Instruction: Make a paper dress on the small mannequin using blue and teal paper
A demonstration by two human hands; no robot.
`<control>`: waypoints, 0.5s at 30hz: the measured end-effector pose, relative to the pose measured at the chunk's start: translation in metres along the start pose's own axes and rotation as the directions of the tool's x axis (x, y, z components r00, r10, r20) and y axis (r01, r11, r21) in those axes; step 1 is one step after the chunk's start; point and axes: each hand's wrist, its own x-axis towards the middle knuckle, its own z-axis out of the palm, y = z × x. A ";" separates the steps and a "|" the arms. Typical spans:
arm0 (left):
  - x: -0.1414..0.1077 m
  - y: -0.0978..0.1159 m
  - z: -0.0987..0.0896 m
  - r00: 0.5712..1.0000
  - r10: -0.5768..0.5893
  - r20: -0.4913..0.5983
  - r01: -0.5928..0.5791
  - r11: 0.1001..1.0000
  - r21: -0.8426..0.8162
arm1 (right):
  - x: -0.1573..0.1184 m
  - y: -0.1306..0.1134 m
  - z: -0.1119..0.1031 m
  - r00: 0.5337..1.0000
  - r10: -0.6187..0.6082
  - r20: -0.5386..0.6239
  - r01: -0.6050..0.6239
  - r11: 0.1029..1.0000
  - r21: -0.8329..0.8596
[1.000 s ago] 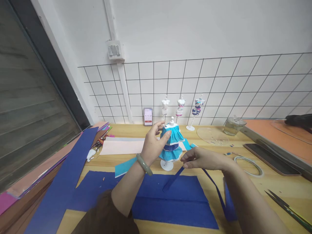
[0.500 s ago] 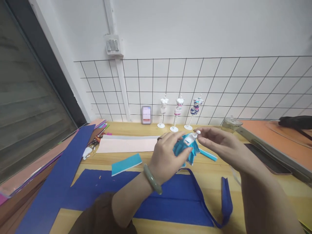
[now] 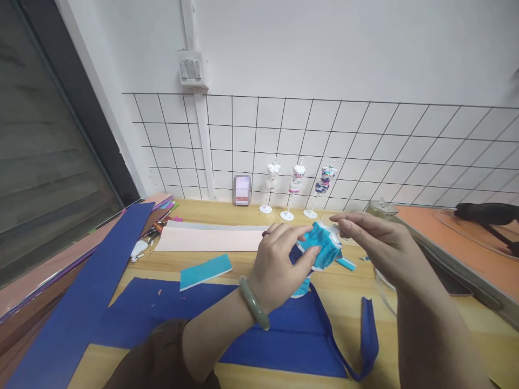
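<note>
Above the table, my left hand [image 3: 279, 254], with a green bangle on its wrist, is closed around a small dress-form mannequin [image 3: 333, 233]. Bright blue crinkled paper [image 3: 320, 246] is wrapped about the form, and its white upper end points right. My right hand [image 3: 375, 237] has its thumb and forefinger drawn together at that end; exactly what they pinch is hard to see. Below the left fingers, another bit of light blue paper [image 3: 300, 288] shows, partly hidden by the hand. Under my left forearm lies a large dark blue sheet [image 3: 279, 346].
Three small mannequins on stands [image 3: 297, 181] are lined up by the wall grid beside a phone [image 3: 242, 190]. A blue strip [image 3: 206, 272] and a pale pink sheet [image 3: 211, 239] lie left. A glass jar [image 3: 382, 208] and an orange surface [image 3: 466, 237] are right.
The mannequin has turned in my hands, so more of the blue paper and less of the white body shows. Both hands stay close to it, and the camera view has shifted slightly.
</note>
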 end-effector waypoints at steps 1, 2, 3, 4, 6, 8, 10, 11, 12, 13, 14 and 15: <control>0.000 -0.001 0.001 1.000 -0.005 -0.005 0.005 1.000 -0.004 | 0.000 0.001 0.000 1.000 0.005 -0.002 -0.005 1.000 0.003; 0.000 -0.003 0.001 1.000 -0.003 -0.009 0.003 1.000 -0.009 | 0.000 0.001 0.001 1.000 0.006 -0.001 -0.006 1.000 0.008; 0.000 -0.003 0.002 1.000 0.006 -0.011 -0.006 1.000 -0.010 | 0.000 0.000 0.001 1.000 0.005 0.000 -0.005 1.000 0.014; 0.000 -0.004 0.003 1.000 0.021 -0.013 -0.021 1.000 -0.008 | 0.000 -0.001 0.002 1.000 0.004 0.005 -0.004 1.000 0.022; 0.000 -0.003 0.004 0.998 0.065 -0.022 -0.065 0.998 0.012 | -0.001 -0.004 0.004 1.000 -0.010 0.010 0.009 0.999 0.032; -0.001 -0.002 0.004 0.993 0.117 -0.034 -0.115 0.992 0.048 | -0.002 -0.008 0.005 0.999 -0.037 0.017 0.036 0.999 0.034; -0.002 -0.001 0.003 0.987 0.154 -0.045 -0.149 0.984 0.094 | -0.004 -0.011 0.007 0.997 -0.067 0.024 0.066 0.997 0.033; -0.002 0.000 0.002 0.986 0.163 -0.047 -0.157 0.981 0.117 | -0.004 -0.013 0.007 0.997 -0.078 0.027 0.077 0.997 0.032; -0.002 0.000 0.002 0.985 0.169 -0.046 -0.161 0.978 0.135 | -0.005 -0.014 0.008 0.996 -0.085 0.028 0.084 0.996 0.032; -0.002 0.000 0.002 0.984 0.171 -0.046 -0.162 0.975 0.149 | -0.005 -0.015 0.008 0.996 -0.090 0.027 0.090 0.995 0.032; -0.002 0.000 0.001 0.984 0.170 -0.045 -0.161 0.974 0.158 | -0.006 -0.016 0.009 0.995 -0.093 0.025 0.092 0.995 0.032; -0.002 0.000 0.001 0.985 0.169 -0.043 -0.160 0.974 0.163 | -0.006 -0.017 0.009 0.995 -0.093 0.024 0.092 0.995 0.032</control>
